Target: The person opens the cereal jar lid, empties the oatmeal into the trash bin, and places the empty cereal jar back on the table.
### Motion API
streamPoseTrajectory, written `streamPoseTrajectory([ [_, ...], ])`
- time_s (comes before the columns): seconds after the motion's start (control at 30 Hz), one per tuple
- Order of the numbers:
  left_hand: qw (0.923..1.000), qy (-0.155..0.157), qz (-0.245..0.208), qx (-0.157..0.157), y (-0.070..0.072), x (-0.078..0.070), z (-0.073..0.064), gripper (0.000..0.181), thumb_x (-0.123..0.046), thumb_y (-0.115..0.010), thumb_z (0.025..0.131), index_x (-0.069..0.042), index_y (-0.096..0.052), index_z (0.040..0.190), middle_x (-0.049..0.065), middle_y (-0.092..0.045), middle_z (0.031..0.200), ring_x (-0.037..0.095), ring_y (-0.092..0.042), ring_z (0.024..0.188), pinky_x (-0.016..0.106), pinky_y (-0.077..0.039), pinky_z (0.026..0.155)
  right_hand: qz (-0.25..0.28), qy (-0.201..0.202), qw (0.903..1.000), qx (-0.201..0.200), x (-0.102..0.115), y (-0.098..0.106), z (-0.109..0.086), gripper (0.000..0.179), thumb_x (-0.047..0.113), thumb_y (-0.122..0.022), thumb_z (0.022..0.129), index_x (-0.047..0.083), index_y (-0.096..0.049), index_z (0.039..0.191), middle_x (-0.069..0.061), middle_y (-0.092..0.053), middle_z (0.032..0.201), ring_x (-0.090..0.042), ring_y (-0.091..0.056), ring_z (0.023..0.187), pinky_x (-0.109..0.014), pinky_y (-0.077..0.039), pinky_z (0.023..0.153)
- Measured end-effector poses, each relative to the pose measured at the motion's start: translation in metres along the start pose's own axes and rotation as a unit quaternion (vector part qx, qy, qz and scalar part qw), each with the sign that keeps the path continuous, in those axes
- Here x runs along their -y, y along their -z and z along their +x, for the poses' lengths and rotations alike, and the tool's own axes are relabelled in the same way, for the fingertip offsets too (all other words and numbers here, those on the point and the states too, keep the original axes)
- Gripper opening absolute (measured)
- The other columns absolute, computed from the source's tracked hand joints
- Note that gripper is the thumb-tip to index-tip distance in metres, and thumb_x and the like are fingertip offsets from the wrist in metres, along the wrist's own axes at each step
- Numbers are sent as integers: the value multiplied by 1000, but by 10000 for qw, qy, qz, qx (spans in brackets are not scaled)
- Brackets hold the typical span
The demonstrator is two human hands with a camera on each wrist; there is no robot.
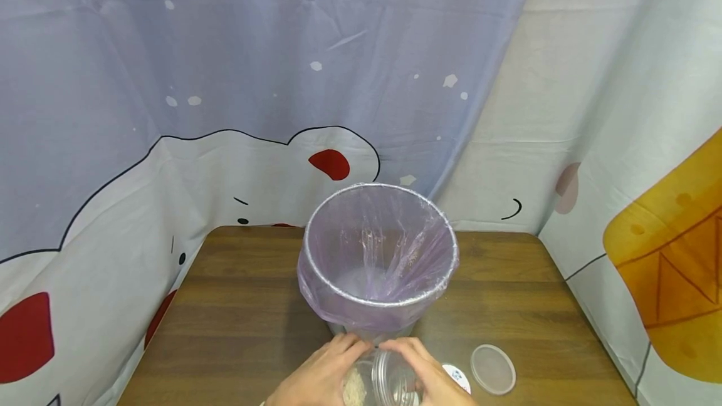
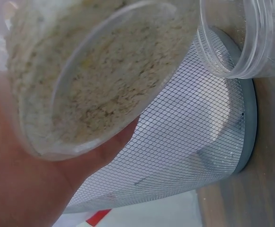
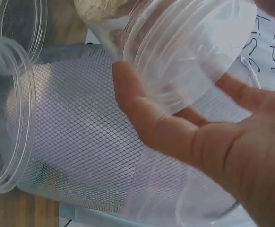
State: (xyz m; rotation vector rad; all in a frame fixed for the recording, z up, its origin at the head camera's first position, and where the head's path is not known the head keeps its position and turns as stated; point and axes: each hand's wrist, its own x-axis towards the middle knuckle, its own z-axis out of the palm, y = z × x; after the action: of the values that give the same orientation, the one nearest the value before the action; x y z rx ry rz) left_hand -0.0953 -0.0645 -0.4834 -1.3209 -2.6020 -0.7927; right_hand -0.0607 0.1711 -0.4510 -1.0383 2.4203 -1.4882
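Observation:
My left hand (image 1: 316,376) grips a clear plastic jar (image 2: 104,80) of pale, flaky grain-like stuff. The jar is tilted on its side in front of a mesh bin (image 2: 170,127). At its ridged other end, the fingers and thumb of my right hand (image 3: 208,137) curl round a translucent round part (image 3: 213,52) that looks like a lid; whether it is screwed on I cannot tell. In the head view the grain (image 1: 354,388) shows between both hands, with my right hand (image 1: 433,376) on the right side.
A lilac bag (image 1: 383,312) lines the bin, folded over its rim. Open clear jars (image 3: 26,118) stand near the bin's base. A translucent lid (image 1: 493,369) and a white-topped round item (image 1: 457,378) lie on the right of the wooden table (image 1: 242,318). Printed curtains hang behind.

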Motion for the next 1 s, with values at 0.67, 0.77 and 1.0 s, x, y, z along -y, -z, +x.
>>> streamPoseTrajectory([
  [0.67, 9999, -57, -90, 43, 2, 3, -3, 90, -76, -57, 64, -18, -44, 131, -9, -47, 121, 10, -45, 109, 34, -48, 87, -749, 465, 9959, 183, -3, 8, -1, 84, 39, -75, 73, 10, -32, 139, -10, -34, 133, -22, -40, 119, -36, -50, 78],
  [0.77, 9999, -120, 50, -110, 2, 3, -3, 90, -77, -58, 63, -19, -44, 131, -9, -47, 120, 10, -45, 110, 34, -47, 88, -440, 210, 9984, 271, -3, 12, -3, 88, 34, -78, 70, 12, -29, 140, -9, -32, 135, -24, -40, 120, -35, -51, 76],
  [1.0, 9999, 110, 9, -56, 5, 5, -6, 96, -77, -59, 61, -23, -36, 137, -6, -46, 129, 16, -47, 114, 41, -47, 87, -872, 447, 9952, 34, -10, 20, -9, 83, 39, -75, 72, 12, -33, 138, -11, -34, 132, -20, -42, 118, -29, -50, 71],
])
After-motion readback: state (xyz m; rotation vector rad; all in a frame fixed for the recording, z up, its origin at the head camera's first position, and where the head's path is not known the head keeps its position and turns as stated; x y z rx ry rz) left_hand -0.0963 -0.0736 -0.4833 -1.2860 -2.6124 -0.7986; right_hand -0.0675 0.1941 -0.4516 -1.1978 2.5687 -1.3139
